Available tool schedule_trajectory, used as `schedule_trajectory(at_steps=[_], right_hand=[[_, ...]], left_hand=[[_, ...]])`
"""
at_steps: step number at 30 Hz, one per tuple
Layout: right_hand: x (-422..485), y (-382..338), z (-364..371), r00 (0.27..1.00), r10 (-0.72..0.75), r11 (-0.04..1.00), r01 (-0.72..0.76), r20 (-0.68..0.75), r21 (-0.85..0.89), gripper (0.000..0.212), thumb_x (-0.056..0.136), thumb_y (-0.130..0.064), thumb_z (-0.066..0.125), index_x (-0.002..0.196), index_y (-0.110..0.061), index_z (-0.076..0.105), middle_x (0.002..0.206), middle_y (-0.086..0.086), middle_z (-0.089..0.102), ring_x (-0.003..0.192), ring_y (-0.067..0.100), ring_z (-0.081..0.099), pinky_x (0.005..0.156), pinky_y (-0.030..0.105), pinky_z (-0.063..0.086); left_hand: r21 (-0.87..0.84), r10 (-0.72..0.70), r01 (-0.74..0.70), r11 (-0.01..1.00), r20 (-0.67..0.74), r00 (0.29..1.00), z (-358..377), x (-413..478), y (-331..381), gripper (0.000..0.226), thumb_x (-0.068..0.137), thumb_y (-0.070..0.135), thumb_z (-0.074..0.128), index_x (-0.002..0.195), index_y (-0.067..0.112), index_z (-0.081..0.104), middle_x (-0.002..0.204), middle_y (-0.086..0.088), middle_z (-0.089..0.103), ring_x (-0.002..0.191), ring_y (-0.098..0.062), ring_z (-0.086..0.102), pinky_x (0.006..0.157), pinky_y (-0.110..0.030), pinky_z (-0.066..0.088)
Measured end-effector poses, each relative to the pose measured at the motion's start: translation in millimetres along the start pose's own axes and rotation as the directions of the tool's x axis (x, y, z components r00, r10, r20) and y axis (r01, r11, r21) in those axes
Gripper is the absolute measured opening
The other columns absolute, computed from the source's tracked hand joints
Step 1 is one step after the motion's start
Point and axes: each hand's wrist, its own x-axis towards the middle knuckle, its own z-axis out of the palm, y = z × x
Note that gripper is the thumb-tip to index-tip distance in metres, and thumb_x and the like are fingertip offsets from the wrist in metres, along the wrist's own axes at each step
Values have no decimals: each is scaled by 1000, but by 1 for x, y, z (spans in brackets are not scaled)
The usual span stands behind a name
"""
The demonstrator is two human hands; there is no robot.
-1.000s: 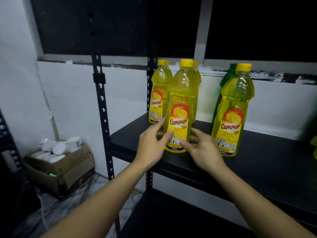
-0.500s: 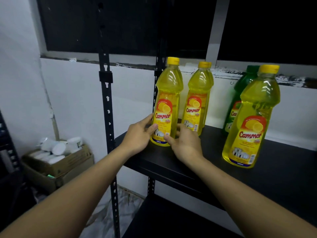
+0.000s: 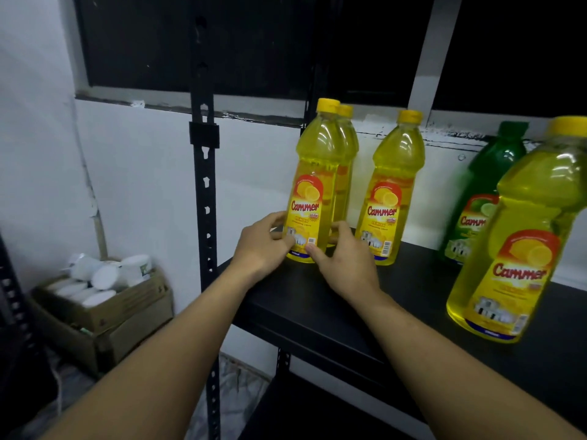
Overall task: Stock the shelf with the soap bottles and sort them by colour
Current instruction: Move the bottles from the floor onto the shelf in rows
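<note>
Hands are working as a pair at the left end of the shelf (image 3: 317,308). The left hand (image 3: 263,246) is pinching the front bottle (image 3: 313,185) low on its left side, and the right hand (image 3: 346,262) is curling round its base from the right, thumb lying on the label. That bottle is standing upright near the shelf's left front corner, just ahead of a rear bottle (image 3: 347,147) whose cap is peeking out behind it.

As I am reading it, the step is squaring this one into the yellow group. The low two-sided hold is suiting a tall, full bottle (a high push is likely tipping it), so sliding along the board is looking safer than lifting. I am judging the label is best facing out, with the push ending short of knocking the rear bottle and the gap matching the one to the middle bottle (image 3: 397,192).

Well to the right, a near bottle (image 3: 521,242) is standing in front of the green bottle (image 3: 486,185), probably waiting to join the yellows
</note>
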Motion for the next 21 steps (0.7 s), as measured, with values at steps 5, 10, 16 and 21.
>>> schedule_trajectory(at_steps=[5, 10, 16, 21], right_hand=[[1, 6, -1, 1000, 13, 992, -13, 7, 125, 67, 82, -48, 76, 137, -21, 49, 122, -3, 68, 102, 14, 66, 86, 38, 57], [-2, 9, -2, 1000, 8, 990, -8, -1, 138, 66, 82, -43, 78, 137, -18, 51, 126, -1, 66, 108, 15, 64, 90, 36, 56], [-6, 11, -7, 1000, 8, 989, -4, -24, 147, 43, 83, -30, 79, 120, -15, 61, 110, -2, 69, 97, 12, 64, 87, 33, 56], [-31, 12, -27, 1000, 2, 991, -6, 29, 133, 36, 83, -22, 79, 115, -18, 63, 109, -5, 68, 102, 12, 64, 93, 34, 54]], left_hand=[[-30, 39, -38, 999, 20, 999, -2, 3, -8, 51, 89, 19, 74, 137, 26, 59, 124, 8, 68, 96, 0, 67, 68, -3, 48], [-3, 58, -58, 998, 57, 997, -2, 3, -10, 51, 92, 22, 71, 140, 30, 56, 126, 8, 68, 100, -3, 69, 78, -9, 49], [-14, 58, -57, 998, 89, 994, -5, 2, -8, 50, 92, 22, 71, 139, 31, 57, 125, 8, 68, 101, -2, 69, 84, -12, 52], [48, 55, -58, 997, 49, 997, -5, -4, -4, 52, 89, 23, 75, 138, 28, 58, 125, 5, 69, 95, -2, 69, 76, -8, 46]])
